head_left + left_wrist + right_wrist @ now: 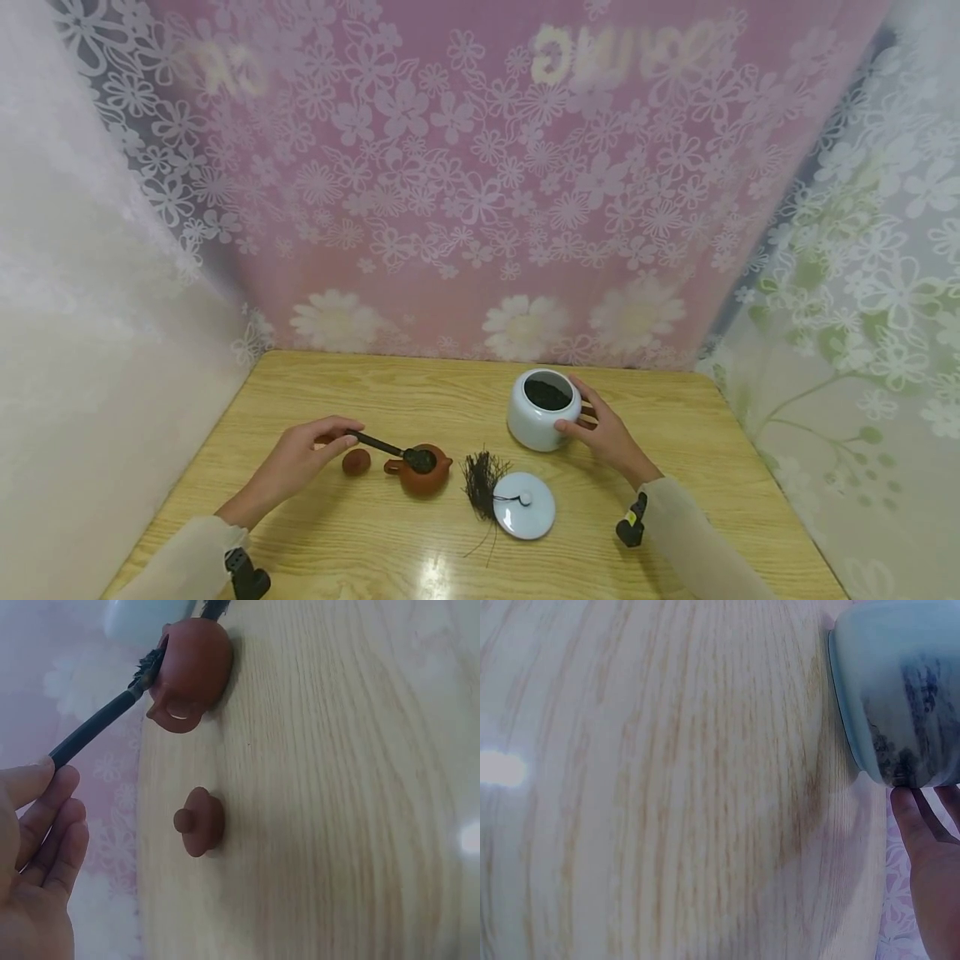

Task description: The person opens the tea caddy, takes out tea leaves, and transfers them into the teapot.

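My left hand point(307, 447) pinches the dark handle of a tea scoop point(381, 443) between thumb and fingers. The scoop's head, heaped with dark tea leaves point(150, 667), lies over the open mouth of a small brown clay teapot point(424, 481). Beside the pot, the teapot lid point(199, 821) rests on the table with its knob showing. My right hand point(603, 429) grips the right side of a white porcelain tea jar point(534, 425), thumb in front and fingers behind. Dark leaves fill part of the jar, which stands uncovered. Painted dark scenery shows on its side in the right wrist view.
Between pot and jar, the white jar lid point(525, 517) lies on the wooden table point(360, 550). A dark bristly tassel point(483, 483) touches the lid's left edge, and a cord runs to its knob. Flowered curtains point(480, 208) stand behind and at the sides.
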Demonstrator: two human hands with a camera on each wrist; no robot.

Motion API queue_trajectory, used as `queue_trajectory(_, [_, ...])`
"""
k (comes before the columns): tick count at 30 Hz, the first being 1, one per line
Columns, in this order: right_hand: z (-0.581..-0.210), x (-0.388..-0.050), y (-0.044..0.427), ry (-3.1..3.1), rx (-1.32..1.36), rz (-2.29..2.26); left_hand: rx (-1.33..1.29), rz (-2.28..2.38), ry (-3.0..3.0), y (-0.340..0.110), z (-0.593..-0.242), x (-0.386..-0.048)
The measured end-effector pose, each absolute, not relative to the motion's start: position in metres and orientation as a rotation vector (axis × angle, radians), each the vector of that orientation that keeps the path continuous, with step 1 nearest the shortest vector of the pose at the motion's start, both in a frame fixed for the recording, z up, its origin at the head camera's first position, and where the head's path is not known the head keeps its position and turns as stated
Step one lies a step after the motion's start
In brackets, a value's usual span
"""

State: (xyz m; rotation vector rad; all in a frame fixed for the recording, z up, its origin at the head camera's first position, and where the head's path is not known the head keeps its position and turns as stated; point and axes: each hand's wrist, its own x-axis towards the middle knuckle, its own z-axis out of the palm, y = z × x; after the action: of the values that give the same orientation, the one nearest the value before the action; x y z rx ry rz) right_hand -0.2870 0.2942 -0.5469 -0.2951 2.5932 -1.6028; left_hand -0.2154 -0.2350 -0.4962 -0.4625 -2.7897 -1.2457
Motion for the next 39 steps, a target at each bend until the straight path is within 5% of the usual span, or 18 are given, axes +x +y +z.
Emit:
queue_trajectory(20, [-0.541, -0.284, 0.293, 2.584, -0.297, -1.611, -1.080, -0.418, -2.454, -0.208, -0.454, -0.223])
queue_trajectory(39, [-0.547, -0.286, 0.294, 2.567, -0.278, -1.621, -0.391, -1.303, -2.766, -0.248, -0.512, -0.218])
